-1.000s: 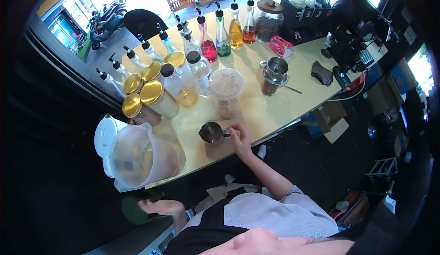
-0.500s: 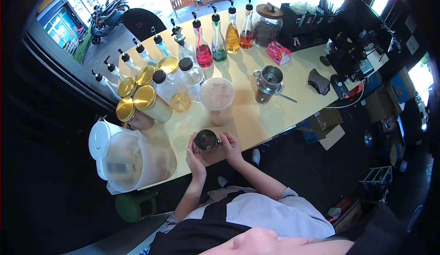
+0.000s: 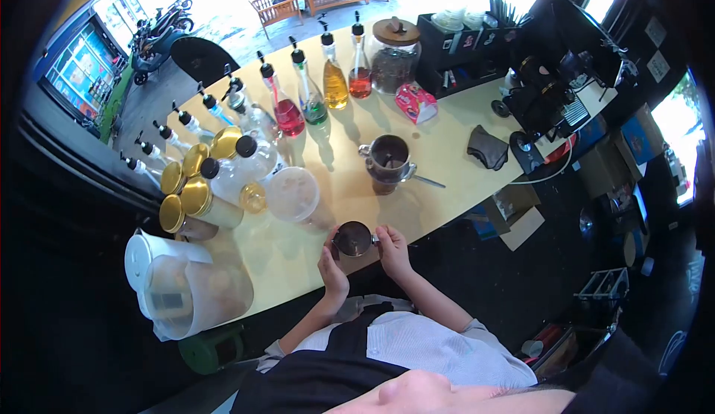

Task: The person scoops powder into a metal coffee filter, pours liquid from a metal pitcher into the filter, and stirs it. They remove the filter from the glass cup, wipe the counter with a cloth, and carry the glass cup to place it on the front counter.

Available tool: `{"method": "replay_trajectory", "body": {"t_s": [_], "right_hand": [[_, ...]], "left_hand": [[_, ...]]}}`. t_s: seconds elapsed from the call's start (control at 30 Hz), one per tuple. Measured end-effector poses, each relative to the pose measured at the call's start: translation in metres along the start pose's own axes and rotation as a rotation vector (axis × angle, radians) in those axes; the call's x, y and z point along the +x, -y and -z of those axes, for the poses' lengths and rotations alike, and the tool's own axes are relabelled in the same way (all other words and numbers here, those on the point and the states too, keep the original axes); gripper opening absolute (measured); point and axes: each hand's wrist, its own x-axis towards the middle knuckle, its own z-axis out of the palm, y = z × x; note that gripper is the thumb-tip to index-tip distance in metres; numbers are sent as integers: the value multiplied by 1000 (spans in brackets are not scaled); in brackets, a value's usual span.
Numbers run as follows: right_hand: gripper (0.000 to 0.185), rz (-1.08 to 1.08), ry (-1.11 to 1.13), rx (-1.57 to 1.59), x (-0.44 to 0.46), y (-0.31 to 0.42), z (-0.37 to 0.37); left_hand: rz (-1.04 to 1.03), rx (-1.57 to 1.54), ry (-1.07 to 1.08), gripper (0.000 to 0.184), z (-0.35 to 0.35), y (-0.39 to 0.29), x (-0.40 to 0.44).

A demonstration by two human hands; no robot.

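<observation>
A round steel cup with a handle [image 3: 353, 239] is held between my hands at the table's front edge, its dark inside facing up. My left hand [image 3: 333, 272] is curved around the cup's left side. On the other side, my right hand [image 3: 392, 252] grips the handle, fingers closed. Just beyond stands a metal drip coffee filter [image 3: 389, 152] on a glass, with a spoon handle [image 3: 430, 182] sticking out to the right. A translucent plastic tub [image 3: 293, 194] stands to the left of the filter.
Pump bottles of coloured syrup [image 3: 287, 116] line the far edge, with a wooden-lidded jar [image 3: 395, 56] and a pink packet [image 3: 415, 103] beside them. Gold-lidded jars [image 3: 197, 196] and large plastic pitchers [image 3: 199, 295] stand left. A dark cloth [image 3: 488, 147] and coffee machine [image 3: 551, 94] are right.
Both hands have moved right along the table edge with the steel cup, closer to the drip filter. The whole view has shifted, so the table items appear further left.
</observation>
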Motion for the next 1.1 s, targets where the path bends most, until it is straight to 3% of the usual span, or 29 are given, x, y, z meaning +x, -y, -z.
{"method": "replay_trajectory", "body": {"t_s": [0.2, 0.27, 0.4, 0.47, 0.57, 0.67, 0.77, 0.9, 0.97, 1.1], "right_hand": [[19, 59, -65, 72, 18, 50, 54], [17, 115, -96, 76, 28, 64, 73], [16, 125, -223, 30, 43, 109, 97], [14, 146, -235, 79, 59, 125, 111], [15, 214, -276, 182, 85, 143, 132], [16, 272, -202, 220, 117, 150, 160], [14, 298, -216, 219, 147, 159, 169], [13, 293, -274, 254, 179, 163, 174], [13, 296, -281, 268, 194, 161, 177], [15, 330, -274, 282, 219, 149, 183]], "left_hand": [[-24, 31, 128, 59, -53, 29, 18], [-36, -20, 82, 60, -57, 57, 29], [-90, -14, 55, 62, -100, 39, 46], [-210, 2, -4, 64, -101, 47, 59], [-209, 21, -166, 60, -111, 54, 76], [-239, 35, -215, 59, -117, 57, 94], [-105, -162, -268, 55, -110, 78, 109], [-85, -151, -321, 49, -119, 80, 116], [-127, 39, -316, 39, -122, 81, 119], [-173, 110, -291, 29, -131, 76, 123]]}}
